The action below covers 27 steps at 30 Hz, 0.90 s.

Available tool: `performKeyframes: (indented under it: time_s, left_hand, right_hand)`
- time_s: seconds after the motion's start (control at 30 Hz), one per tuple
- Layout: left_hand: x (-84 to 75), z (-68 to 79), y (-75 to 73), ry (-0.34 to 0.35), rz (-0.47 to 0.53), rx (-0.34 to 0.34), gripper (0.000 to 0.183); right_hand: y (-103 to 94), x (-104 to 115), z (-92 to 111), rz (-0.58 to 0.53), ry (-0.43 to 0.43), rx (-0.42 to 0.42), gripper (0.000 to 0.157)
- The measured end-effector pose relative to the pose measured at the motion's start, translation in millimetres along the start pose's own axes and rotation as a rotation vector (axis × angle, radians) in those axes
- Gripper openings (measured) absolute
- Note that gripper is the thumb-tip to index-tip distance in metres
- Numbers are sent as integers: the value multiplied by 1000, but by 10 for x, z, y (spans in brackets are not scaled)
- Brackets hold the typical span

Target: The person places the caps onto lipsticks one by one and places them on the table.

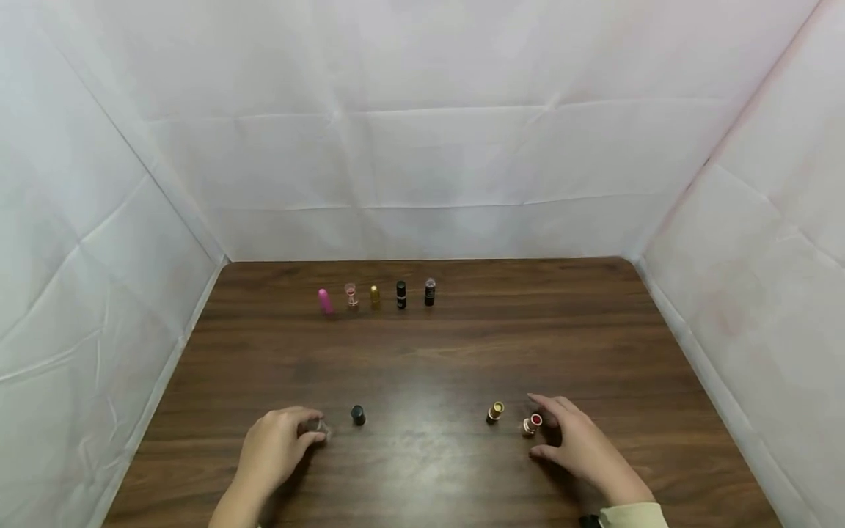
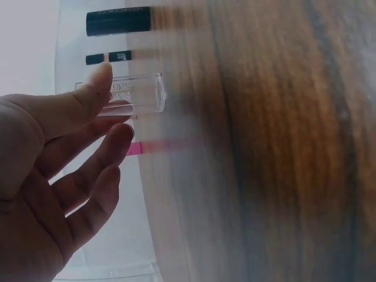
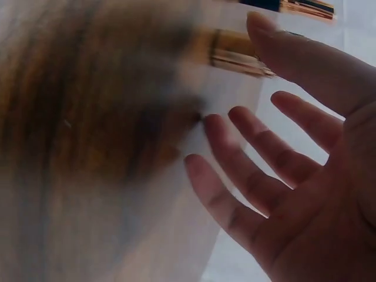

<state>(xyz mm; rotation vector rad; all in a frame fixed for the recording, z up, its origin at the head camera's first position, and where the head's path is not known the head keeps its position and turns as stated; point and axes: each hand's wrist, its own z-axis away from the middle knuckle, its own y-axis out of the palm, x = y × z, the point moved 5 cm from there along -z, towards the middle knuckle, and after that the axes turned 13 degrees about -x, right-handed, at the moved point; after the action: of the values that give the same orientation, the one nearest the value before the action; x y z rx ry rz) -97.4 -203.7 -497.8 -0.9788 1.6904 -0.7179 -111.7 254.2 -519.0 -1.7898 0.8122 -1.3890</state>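
Observation:
Between thumb and fingertips, my left hand (image 1: 273, 446) pinches a clear lipstick cap (image 2: 141, 94) with lettering on its side. Just right of it, a black cap (image 1: 358, 415) stands upright on the table. My right hand (image 1: 576, 442) has its fingers spread around a rose-gold lipstick base (image 1: 531, 424) with a red top. In the right wrist view the thumb overlaps this base (image 3: 238, 59); I cannot tell whether it touches. A black and gold lipstick base (image 1: 495, 412) stands a little to the left of the red one.
Along the back of the wooden table (image 1: 528, 330) stand a pink tube (image 1: 326, 301), a clear-topped lipstick (image 1: 351, 295), a gold one (image 1: 375, 295), a black one (image 1: 401, 295) and a black one with a clear top (image 1: 430, 292). White cloth walls (image 1: 422, 161) enclose the table's back and sides.

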Motion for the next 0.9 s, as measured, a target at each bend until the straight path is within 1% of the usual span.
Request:
performKeyframes:
  time_s: [0.07, 0.23, 0.47, 0.57, 0.63, 0.7, 0.77, 0.9]
  left_hand:
    - [13, 16, 19, -15, 5, 12, 30]
    - [25, 37, 63, -39, 31, 6, 30]
    - [45, 36, 59, -74, 69, 1, 30]
    - [49, 29, 42, -64, 67, 11, 30]
    - [52, 23, 14, -48, 63, 4, 30]
    - [51, 17, -29, -37, 66, -31, 29]
    - [42, 11, -83, -33, 102, -91, 28]
    - [-37, -1, -192, -11, 268, -233, 28]
  right_hand:
    - [41, -15, 6, -4, -1, -8, 78]
    - [83, -47, 21, 4, 47, -9, 65]
    - [144, -68, -3, -8, 112, 0, 50]
    - [170, -82, -5, -9, 135, -3, 45]
    - [183, -90, -10, -12, 144, -8, 43]
    - [196, -96, -19, -18, 146, -15, 40]
    - [212, -101, -29, -19, 141, -22, 36]
    - [239, -116, -35, -12, 137, -31, 28]
